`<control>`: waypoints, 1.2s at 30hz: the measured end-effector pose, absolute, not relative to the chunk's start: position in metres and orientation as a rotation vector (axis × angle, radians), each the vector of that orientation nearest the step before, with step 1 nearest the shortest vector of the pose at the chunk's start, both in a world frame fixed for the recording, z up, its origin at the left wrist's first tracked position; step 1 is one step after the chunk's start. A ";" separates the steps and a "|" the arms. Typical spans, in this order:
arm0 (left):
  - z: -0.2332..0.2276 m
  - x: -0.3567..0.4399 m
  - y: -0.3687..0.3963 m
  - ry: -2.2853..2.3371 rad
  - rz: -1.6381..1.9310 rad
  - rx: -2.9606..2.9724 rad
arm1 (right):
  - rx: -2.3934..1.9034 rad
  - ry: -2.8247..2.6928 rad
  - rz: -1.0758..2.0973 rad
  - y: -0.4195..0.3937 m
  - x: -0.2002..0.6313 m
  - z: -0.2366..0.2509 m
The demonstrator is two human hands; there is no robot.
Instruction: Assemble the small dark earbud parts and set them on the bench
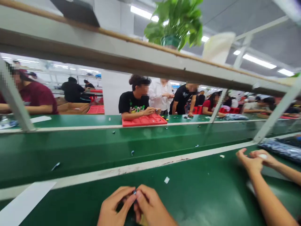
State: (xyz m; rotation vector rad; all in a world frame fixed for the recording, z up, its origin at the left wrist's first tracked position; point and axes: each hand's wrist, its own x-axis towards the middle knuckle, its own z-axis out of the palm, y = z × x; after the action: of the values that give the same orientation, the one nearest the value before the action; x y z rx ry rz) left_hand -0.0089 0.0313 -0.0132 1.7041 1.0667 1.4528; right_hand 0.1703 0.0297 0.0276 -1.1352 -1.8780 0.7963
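Note:
At the bottom middle, my left hand and my right hand meet above the green table. Fingertips of both hands pinch a small dark bluish part; most of it is hidden by the fingers, so its kind cannot be made out. Just beyond my right hand lies a small whitish square piece on the table.
At the right, a co-worker's hands handle something small. A white sheet lies at the left. Small parts are scattered on the green strip beyond the white ledge. A shelf with a plant crosses overhead.

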 end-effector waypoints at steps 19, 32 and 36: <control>0.006 0.002 0.016 1.070 1.416 1.770 | -0.948 -1.619 1.355 0.013 0.160 0.003; 0.011 0.004 0.014 1.011 1.387 1.630 | -0.992 -1.833 0.982 0.009 0.161 0.000; 0.012 0.004 0.013 0.981 1.321 1.552 | -0.972 -1.710 1.203 0.008 0.162 0.002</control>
State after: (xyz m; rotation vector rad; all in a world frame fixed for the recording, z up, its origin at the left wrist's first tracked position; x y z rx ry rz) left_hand 0.0038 0.0134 0.0120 1.5523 0.9815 1.3209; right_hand 0.1616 0.0077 0.0024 -0.9716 -1.7099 1.2033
